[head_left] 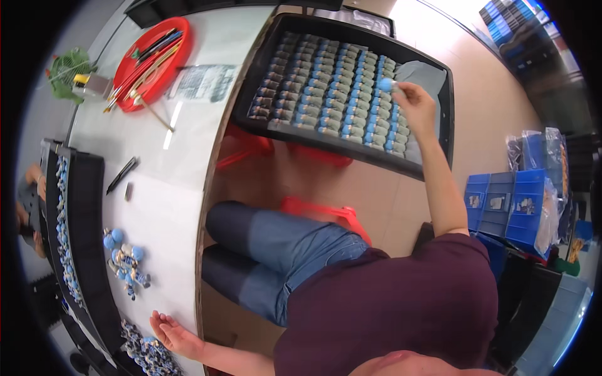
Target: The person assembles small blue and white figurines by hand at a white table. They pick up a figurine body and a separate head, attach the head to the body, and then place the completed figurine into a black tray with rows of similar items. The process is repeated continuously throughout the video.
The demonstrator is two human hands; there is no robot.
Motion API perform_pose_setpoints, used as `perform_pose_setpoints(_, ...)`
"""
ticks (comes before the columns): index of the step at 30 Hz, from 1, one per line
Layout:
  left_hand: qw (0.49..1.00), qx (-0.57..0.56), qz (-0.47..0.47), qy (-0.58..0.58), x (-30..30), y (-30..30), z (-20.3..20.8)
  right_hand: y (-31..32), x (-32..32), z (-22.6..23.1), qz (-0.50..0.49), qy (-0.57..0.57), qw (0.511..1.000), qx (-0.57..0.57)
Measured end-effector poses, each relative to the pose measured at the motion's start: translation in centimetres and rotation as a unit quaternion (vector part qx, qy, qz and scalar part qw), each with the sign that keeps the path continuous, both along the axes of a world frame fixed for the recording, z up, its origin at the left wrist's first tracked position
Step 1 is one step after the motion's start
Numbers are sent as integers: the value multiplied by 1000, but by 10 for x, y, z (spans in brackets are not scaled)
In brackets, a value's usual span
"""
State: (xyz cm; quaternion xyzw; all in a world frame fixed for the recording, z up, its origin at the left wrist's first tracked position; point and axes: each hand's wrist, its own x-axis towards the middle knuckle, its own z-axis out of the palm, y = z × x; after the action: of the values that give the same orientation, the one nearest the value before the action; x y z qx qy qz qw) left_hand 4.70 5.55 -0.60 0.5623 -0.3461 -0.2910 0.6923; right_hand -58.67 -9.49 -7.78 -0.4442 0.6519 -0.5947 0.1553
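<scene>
My right hand (415, 103) is raised over the far right part of a black tray (345, 148), its thumb and fingers pinching a small figurine (387, 84) with a round blue head. Rows of similar small figurines (335, 94), blue, grey and dark, fill most of the tray. At the white table's (160, 250) near edge, my left hand (175, 336) lies with its fingers loosely bent and holds nothing. A few loose blue-headed figurines (130, 263) lie just beyond it. Beside it is a heap of small dark and blue pieces (150, 352).
A long black bin (94, 213) with blue pieces stands along the table's left side; another person's arm (36, 178) shows behind it. A red basin (186, 37) holds brushes. A black pen (122, 174) and a green fan (64, 72) are nearby. Blue bins (495, 203) stand right.
</scene>
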Motion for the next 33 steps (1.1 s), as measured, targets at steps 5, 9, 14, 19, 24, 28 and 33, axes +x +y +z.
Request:
perform_pose_setpoints(5,999,38,27,-9,-8,-12,6,-7,-116,-60,-155,120,974,116)
perform_pose_setpoints(9,998,43,36,-14,-6,-11,1,-39,-148,-80,-212,161,942,205)
perform_pose_setpoints(14,998,46,37,-22,-9,-12,7,-70,-182,-117,-220,229,908,273)
perform_pose_setpoints(19,998,45,40,-15,-11,-15,5,-80,-190,-131,-205,241,895,314)
perform_pose_setpoints(24,997,55,54,-27,-13,-14,5,-88,-197,-151,-177,227,896,340)
perform_pose_setpoints(28,990,72,109,-60,-3,-4,-1,-99,-219,-180,-104,296,880,356)
perform_pose_setpoints(33,997,50,60,8,-3,-37,-17,-78,-337,-206,-95,583,693,413)
